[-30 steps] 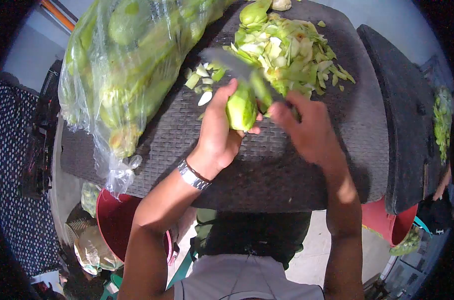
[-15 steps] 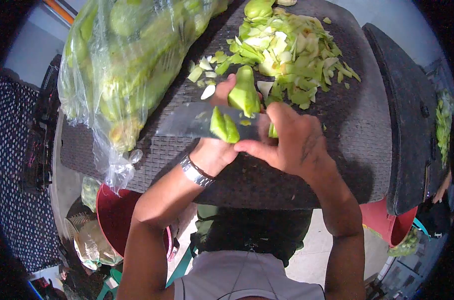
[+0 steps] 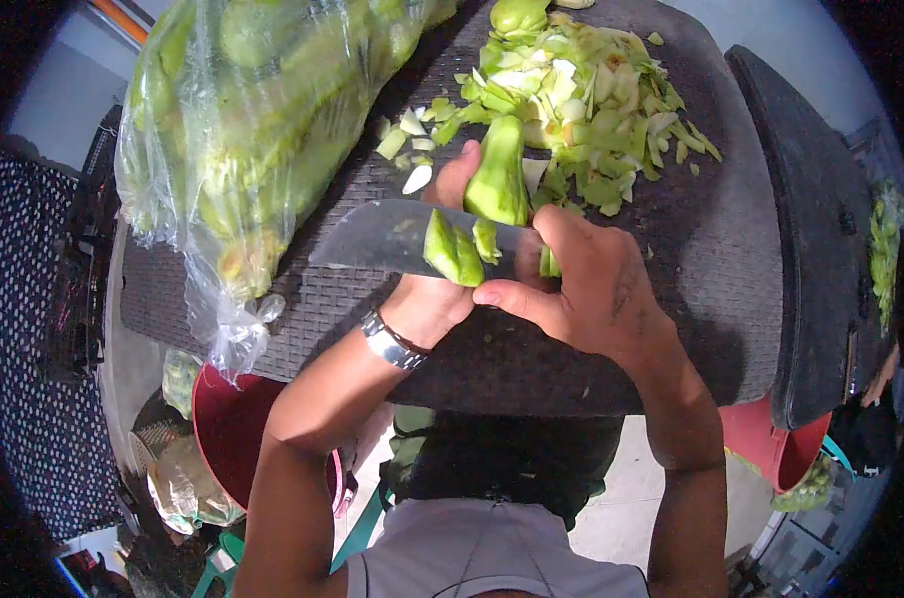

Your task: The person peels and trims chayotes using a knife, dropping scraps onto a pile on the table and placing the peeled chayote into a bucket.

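Observation:
My left hand (image 3: 434, 304), with a metal watch at its wrist, is closed around a pale green chayote (image 3: 499, 179) above the woven table. Most of its fingers are hidden behind the blade. A wide knife (image 3: 367, 237) is gripped in my right hand (image 3: 596, 284), the thumb stretched along its lower edge. The blade lies crosswise against the near end of the chayote, pointing left. Cut green peel (image 3: 452, 251) clings to the flat of the blade.
A clear plastic bag of chayotes (image 3: 262, 140) fills the table's left side. Behind my hands lies a heap of peelings (image 3: 581, 100), with another chayote (image 3: 518, 15) at its far edge. Red tubs (image 3: 223, 419) stand below the woven table (image 3: 691, 289). A dark chair back (image 3: 805, 259) is at right.
The chayote has tilted slightly, showing more of its length. A further small strip of peel now shows on the blade. Both hands stay in nearly the same place.

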Demonstrator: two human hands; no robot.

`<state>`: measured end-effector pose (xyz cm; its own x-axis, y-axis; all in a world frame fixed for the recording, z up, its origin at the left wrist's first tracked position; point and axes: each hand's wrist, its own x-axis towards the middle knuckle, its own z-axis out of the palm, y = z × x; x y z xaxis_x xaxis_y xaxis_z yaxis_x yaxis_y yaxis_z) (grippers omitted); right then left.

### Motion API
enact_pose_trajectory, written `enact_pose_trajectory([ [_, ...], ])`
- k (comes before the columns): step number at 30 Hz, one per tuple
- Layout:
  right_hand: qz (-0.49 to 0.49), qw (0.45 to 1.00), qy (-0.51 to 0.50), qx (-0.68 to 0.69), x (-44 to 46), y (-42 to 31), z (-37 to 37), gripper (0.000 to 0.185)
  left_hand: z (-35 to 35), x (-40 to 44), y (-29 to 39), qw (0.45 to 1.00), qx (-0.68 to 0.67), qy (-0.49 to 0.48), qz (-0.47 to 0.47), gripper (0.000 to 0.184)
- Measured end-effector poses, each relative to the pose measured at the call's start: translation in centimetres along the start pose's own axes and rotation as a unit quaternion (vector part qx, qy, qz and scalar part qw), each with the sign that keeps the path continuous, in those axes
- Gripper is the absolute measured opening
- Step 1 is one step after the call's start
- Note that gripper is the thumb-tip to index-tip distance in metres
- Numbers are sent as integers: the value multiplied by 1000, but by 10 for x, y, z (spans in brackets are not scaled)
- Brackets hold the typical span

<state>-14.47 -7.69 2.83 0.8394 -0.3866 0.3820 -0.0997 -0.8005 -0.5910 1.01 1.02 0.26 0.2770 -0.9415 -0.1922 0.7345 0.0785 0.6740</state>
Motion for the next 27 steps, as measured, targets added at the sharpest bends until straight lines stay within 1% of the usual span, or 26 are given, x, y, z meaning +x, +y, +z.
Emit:
enact_pose_trajectory([
  [1,-7,1000,3,-5,1,0,0,57,-1,0,1,1000,-2,-14,-6,46],
  [2,-14,1000,7,-11,1,0,0,57,1,-1,2,1000,7,10,5,46],
  [4,10,999,6,-30,2,2,-5,55,11,0,1,998,27,54,26,44],
  [5,24,999,6,-40,2,5,-8,54,19,0,-1,994,6,104,45,44],
  [7,86,996,27,-19,7,19,-15,57,33,-2,-5,974,-36,206,82,42],
  [8,114,993,37,-7,9,25,-18,59,9,-5,0,998,9,51,42,42],
  [11,169,984,38,34,15,26,-33,57,20,-4,9,998,45,45,7,47],
  [12,146,989,22,32,15,24,-31,57,19,-6,7,995,58,75,7,48],
  [15,83,996,-16,20,5,10,-16,56,26,2,-9,974,-36,197,109,48],
  [16,63,998,-20,11,3,4,-11,55,12,0,-3,996,-26,78,27,48],
  [17,44,999,-23,2,2,0,-7,53,6,-2,0,999,-37,8,-9,47],
  [18,23,999,-21,24,2,3,-5,54,2,2,-2,999,-30,16,-1,47],
  [22,18,1000,-5,-5,2,8,-4,53,2,2,0,1000,13,9,15,46],
  [24,14,1000,1,-14,3,11,-9,52,7,5,-5,997,15,49,54,45],
  [25,31,999,6,-30,3,12,-11,52,11,6,-7,995,16,69,75,45],
  [27,67,996,17,-60,5,14,-15,51,19,1,-7,982,44,149,103,42],
])
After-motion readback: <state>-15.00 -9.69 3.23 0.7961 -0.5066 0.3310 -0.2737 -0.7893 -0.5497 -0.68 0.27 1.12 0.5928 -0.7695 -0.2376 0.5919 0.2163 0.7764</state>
